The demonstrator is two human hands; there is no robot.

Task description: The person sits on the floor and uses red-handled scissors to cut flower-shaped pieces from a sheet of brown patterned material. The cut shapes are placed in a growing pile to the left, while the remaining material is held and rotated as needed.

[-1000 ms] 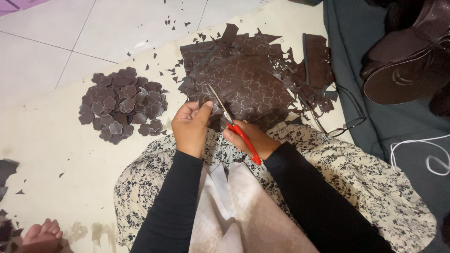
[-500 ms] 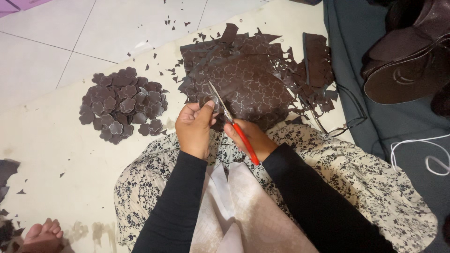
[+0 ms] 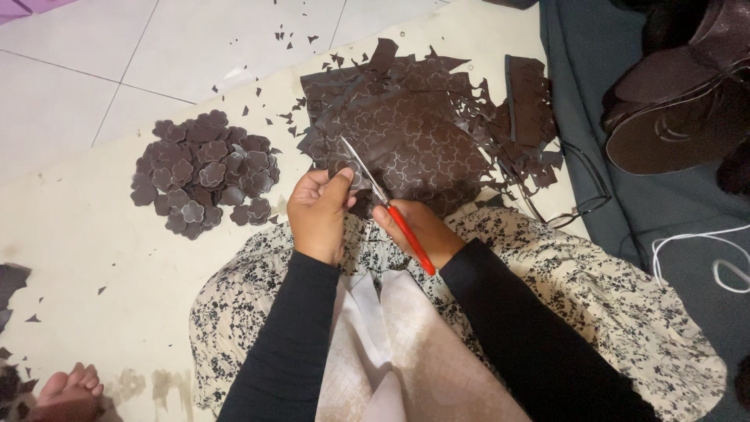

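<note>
My right hand (image 3: 422, 230) grips red-handled scissors (image 3: 391, 209) whose open metal blades point up and left over a dark brown patterned sheet (image 3: 414, 133). My left hand (image 3: 319, 209) pinches a small brown piece of that sheet right beside the blades. The sheet lies on a cream mat in front of my lap and its edges are ragged from cutting. To the left on the mat sits a pile of brown flower-shaped cutouts (image 3: 203, 172).
Small brown scraps (image 3: 301, 39) dot the mat and white tiled floor. Dark shoes (image 3: 680, 117) rest on a grey cloth (image 3: 625, 203) at right, with a white cord (image 3: 703, 250) below. Another person's toes (image 3: 70, 383) show at lower left.
The scissors have tilted slightly and my left hand has shifted its grip on the brown piece. Everything else stays in place.
</note>
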